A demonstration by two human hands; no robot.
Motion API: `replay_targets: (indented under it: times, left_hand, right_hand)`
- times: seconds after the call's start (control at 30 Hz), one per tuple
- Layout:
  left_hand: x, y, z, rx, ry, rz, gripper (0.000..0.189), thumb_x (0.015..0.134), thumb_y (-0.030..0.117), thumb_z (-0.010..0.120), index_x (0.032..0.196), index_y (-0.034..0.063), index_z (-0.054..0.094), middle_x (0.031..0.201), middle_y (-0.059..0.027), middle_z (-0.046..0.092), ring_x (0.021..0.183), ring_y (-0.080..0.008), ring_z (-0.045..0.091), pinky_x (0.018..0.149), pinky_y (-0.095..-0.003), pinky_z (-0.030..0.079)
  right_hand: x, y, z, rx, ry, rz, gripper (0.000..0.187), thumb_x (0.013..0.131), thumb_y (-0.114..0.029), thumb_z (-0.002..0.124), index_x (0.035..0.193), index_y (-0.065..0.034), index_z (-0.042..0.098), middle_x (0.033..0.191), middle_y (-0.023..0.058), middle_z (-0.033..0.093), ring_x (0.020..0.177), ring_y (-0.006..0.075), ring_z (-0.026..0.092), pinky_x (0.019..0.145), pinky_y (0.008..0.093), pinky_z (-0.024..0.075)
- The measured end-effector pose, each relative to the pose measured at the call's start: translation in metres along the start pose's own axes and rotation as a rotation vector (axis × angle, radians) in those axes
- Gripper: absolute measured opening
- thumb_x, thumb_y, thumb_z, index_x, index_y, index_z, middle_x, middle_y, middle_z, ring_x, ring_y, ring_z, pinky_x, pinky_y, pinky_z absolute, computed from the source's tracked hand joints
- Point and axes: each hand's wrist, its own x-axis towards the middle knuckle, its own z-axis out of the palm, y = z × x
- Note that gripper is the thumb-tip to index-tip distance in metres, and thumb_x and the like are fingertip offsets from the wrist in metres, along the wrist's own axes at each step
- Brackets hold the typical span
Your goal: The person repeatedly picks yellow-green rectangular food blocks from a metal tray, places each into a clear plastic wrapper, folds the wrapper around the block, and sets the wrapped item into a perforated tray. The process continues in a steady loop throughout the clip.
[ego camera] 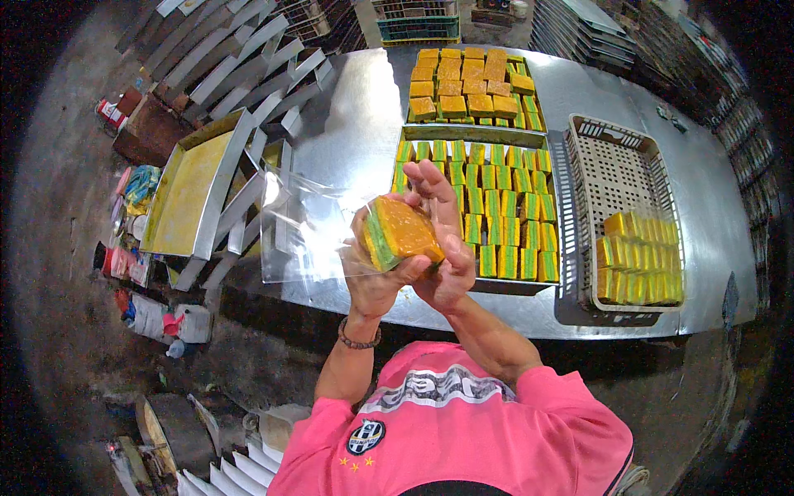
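A thick piece of layered cake (406, 232), yellow and green with a glossy orange-brown top, is held up between my two hands above the near edge of the metal table. Around it is a clear plastic bag (298, 232), whose loose part spreads out to the left. My left hand (372, 279) grips the cake through the plastic, thumb across its near side. My right hand (453, 248) cups the cake's right end, with its upper fingers raised. Beyond my hands, a metal tray (474, 134) carries rows of cut cake pieces (508, 208) standing on edge.
Behind it, another tray holds brown-topped cake pieces (450, 87). To the right, a plastic crate (620, 155) contains stacked cake pieces (639, 260) at its near end. Metal trays (242, 80) are stacked at left, one yellow-stained tray (189, 192) on top. Bottles and bags (164, 316) lie at lower left.
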Motion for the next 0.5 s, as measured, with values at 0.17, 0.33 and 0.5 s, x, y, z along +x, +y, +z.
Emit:
replay_targets:
  times: [0.17,0.33,0.5]
  left_hand:
    - [-0.007,-0.016,0.013,-0.017,-0.010,-0.003,0.101,0.066,0.035,0.099,0.143,-0.0047,0.046,0.136,-0.0144,0.061,0.128,-0.0220,0.057,0.109,-0.0373,0.047]
    - [-0.021,-0.015,0.025,-0.153,0.097,0.019,0.104,0.067,0.031,0.099,0.147,-0.0031,0.041,0.137,-0.0128,0.060,0.127,-0.0226,0.058,0.109,-0.0372,0.047]
    - [-0.030,-0.023,0.014,0.108,0.094,-0.021,0.099,0.070,0.027,0.097,0.147,-0.0028,0.041,0.135,-0.0107,0.060,0.120,-0.0209,0.062,0.105,-0.0366,0.050]
  right_hand:
    - [0.004,-0.002,-0.013,-0.070,0.021,-0.031,0.099,0.082,-0.055,0.058,0.160,-0.0047,0.025,0.157,0.0137,0.036,0.139,0.0218,0.038,0.122,0.0382,0.0238]
    - [0.002,-0.007,-0.023,-0.081,0.022,0.042,0.103,0.081,-0.061,0.052,0.161,-0.0039,0.024,0.160,0.0172,0.031,0.149,0.0256,0.028,0.122,0.0386,0.0152]
    - [-0.004,-0.002,-0.019,-0.047,0.038,0.088,0.092,0.086,-0.055,0.051,0.159,-0.0037,0.027,0.153,0.0137,0.041,0.134,0.0222,0.042,0.116,0.0359,0.0300]
